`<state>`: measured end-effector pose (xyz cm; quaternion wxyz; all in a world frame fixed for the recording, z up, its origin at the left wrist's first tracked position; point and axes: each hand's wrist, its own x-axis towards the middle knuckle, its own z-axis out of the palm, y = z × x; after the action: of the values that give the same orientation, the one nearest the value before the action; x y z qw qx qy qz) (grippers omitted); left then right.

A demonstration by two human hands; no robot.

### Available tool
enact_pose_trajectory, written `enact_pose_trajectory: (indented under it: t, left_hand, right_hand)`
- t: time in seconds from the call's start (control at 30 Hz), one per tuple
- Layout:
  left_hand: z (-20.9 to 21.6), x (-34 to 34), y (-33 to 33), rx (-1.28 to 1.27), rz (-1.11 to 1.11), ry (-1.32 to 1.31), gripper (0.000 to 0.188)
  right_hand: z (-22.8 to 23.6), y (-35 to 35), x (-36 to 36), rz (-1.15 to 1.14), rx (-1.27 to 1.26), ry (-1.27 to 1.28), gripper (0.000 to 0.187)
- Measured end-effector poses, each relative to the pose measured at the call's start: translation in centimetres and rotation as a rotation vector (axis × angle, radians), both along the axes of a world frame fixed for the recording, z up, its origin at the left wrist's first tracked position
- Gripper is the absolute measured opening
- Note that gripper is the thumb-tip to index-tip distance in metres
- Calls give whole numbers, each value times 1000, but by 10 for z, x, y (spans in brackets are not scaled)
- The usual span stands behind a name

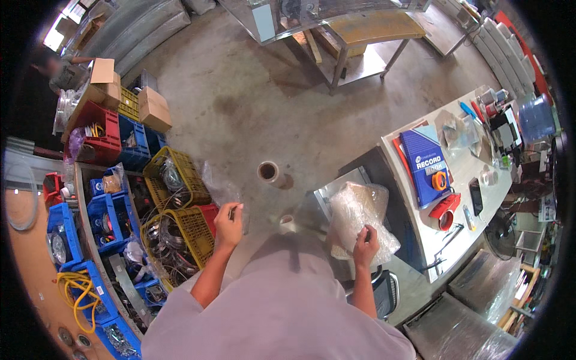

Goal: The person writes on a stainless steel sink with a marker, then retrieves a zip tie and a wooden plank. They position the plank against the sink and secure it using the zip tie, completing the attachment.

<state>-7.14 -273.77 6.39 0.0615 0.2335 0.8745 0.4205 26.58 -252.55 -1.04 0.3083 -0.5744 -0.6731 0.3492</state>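
Note:
My left hand is closed in a pinch beside the yellow crates; anything between the fingers is too small to name. A clear plastic sheet lies just beyond it, and I cannot tell whether they touch. On the right, my right hand is also closed, thumb against fingers, over a crumpled piece of bubble wrap. Whether the fingers grip the wrap is unclear. Between the hands, a small pale roll sits near my body, with a larger cardboard tube upright on the floor beyond.
Yellow crates of coiled cables and blue bins line my left. To the right, a white table carries a blue record book, an orange tape roll and a phone. Behind my right arm stands a black chair.

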Motion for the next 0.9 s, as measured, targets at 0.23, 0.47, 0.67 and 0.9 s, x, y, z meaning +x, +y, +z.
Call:
enact_pose_trajectory:
  t: [0.23, 0.47, 0.67, 0.9]
  left_hand:
    - [-37, -4, -9, -56, 193, -117, 19]
    - [-39, -53, 58, -141, 71, -193, 20]
    - [-31, -120, 168, -81, -131, -177, 22]
    - [-10, -168, 247, -158, -358, -201, 21]
  right_hand:
    - [-11, 40, -48, 21, 11, -152, 20]
    - [-13, 67, -59, -1, -116, -307, 24]
    - [-6, 78, -57, 18, -229, -321, 30]
    - [13, 92, -66, -30, -461, -367, 33]
